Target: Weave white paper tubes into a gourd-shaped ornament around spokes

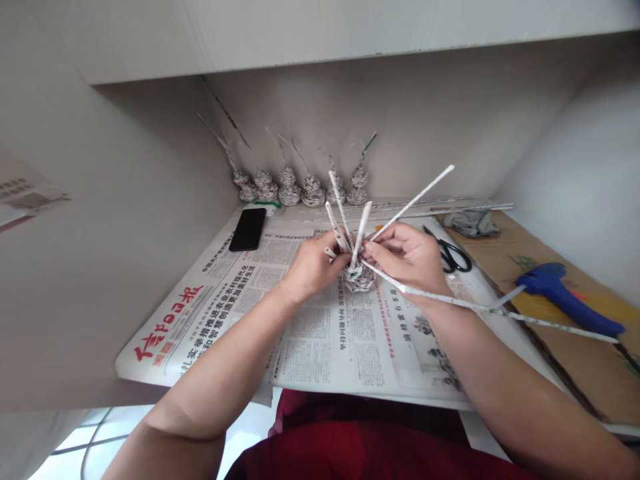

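Observation:
A small woven piece of rolled newspaper (359, 279) sits between my hands above the newspaper sheets, with several paper tubes standing up from its top. My left hand (316, 265) is closed on the left side of it, around the base of the upright tubes. With thumb and fingers pinched, my right hand (404, 253) grips a paper tube (417, 200) where it meets the weave on the right. A longer paper tube (500, 310) runs out from the weave across my right wrist. The fingertips are partly hidden behind the tubes.
Several finished gourd-shaped woven pieces (313, 192) line the back wall. A black phone (248, 229) lies at left on the newspaper (225, 313). To the right are black scissors (453, 257), a blue glue gun (570, 297), a grey cloth (473, 222) and cardboard (540, 353). A shelf overhangs above.

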`<action>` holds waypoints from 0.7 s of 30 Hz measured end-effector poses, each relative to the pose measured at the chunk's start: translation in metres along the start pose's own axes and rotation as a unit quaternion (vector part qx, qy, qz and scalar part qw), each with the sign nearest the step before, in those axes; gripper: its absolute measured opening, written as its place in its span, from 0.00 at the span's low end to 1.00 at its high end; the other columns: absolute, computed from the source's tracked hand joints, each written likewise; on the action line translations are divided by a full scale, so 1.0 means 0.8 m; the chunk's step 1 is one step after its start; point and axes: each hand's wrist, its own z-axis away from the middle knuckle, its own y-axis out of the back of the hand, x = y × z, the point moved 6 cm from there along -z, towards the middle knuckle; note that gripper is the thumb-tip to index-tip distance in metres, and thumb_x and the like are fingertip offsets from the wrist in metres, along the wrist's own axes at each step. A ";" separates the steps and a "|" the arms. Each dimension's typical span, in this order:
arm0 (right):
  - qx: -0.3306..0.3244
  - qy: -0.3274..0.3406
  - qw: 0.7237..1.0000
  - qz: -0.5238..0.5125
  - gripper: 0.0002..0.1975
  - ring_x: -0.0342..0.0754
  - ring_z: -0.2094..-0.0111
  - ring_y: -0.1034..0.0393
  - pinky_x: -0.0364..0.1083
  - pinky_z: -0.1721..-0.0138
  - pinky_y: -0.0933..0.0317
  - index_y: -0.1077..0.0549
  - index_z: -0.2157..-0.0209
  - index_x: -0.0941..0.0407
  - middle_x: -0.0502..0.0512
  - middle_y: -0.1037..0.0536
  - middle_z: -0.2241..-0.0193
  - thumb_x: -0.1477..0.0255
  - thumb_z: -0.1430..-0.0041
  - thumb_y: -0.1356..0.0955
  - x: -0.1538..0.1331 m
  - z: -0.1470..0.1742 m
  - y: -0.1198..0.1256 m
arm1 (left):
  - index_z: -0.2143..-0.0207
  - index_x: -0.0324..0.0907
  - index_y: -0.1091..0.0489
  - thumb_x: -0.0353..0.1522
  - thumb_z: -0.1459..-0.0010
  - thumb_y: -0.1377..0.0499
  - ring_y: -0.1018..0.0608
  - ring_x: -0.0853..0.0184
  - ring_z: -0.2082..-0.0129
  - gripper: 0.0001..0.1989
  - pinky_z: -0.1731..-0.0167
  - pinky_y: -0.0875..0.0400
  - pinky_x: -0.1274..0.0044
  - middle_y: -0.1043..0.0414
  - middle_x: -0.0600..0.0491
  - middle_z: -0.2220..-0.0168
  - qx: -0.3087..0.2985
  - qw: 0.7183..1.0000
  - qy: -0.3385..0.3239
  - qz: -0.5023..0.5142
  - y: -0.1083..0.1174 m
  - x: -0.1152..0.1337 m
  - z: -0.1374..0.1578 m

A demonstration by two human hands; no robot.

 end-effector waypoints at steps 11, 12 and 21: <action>-0.077 0.070 0.995 0.009 0.06 0.44 0.73 0.28 0.43 0.72 0.35 0.28 0.67 0.55 0.51 0.23 0.73 0.67 0.42 0.32 -0.013 0.010 -0.015 | 0.66 0.40 0.26 0.30 0.44 0.40 0.22 0.67 0.63 0.04 0.60 0.27 0.76 0.23 0.51 0.66 -0.047 0.988 -0.025 0.148 -0.015 -0.006 -0.002; -0.090 0.069 0.994 0.009 0.06 0.44 0.73 0.29 0.43 0.72 0.35 0.28 0.66 0.55 0.50 0.23 0.73 0.67 0.42 0.32 -0.013 0.011 -0.017 | 0.66 0.40 0.26 0.30 0.45 0.40 0.22 0.68 0.64 0.04 0.59 0.28 0.76 0.24 0.51 0.66 -0.045 0.987 -0.037 0.148 -0.014 -0.004 -0.002; 0.012 0.030 0.998 0.048 0.15 0.39 0.79 0.34 0.42 0.79 0.39 0.27 0.58 0.52 0.51 0.24 0.64 0.64 0.47 0.28 0.003 -0.011 0.020 | 0.65 0.39 0.26 0.30 0.45 0.39 0.22 0.65 0.63 0.05 0.57 0.28 0.73 0.23 0.49 0.65 -0.052 0.991 -0.029 0.122 -0.011 0.000 -0.002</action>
